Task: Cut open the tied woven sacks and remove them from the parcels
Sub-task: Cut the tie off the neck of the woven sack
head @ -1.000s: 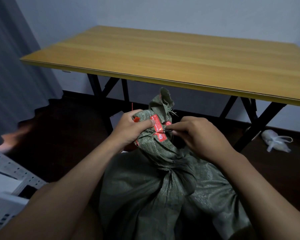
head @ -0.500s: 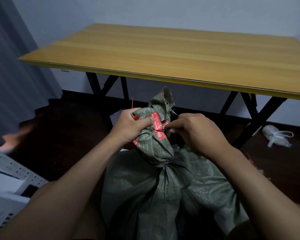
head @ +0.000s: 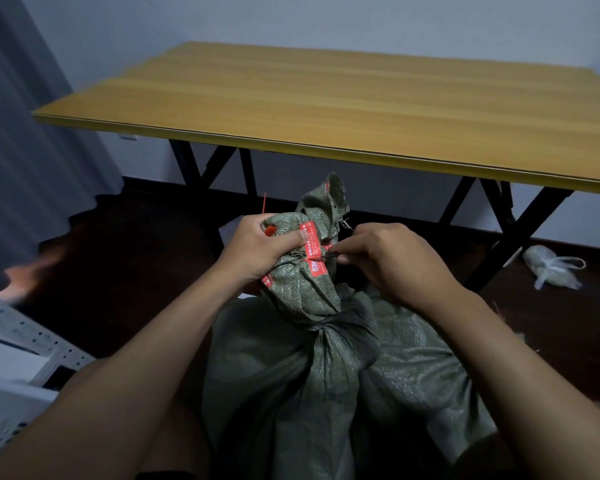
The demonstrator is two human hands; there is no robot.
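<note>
A green woven sack stands on the floor between my forearms, its neck bunched and bound with a red printed tape and a red zip tie. My left hand grips the bunched neck from the left, thumb across the tape. My right hand pinches a thin dark blade whose tip touches the tape on the neck's right side. What the sack contains is hidden.
A wooden folding table on black legs stands just beyond the sack. A tied white plastic bag lies on the dark floor at right. White perforated metal shelving is at lower left, a grey curtain at left.
My hands and the sack's neck have stayed nearly still. The blade tip in my right hand has shifted slightly against the red tape.
</note>
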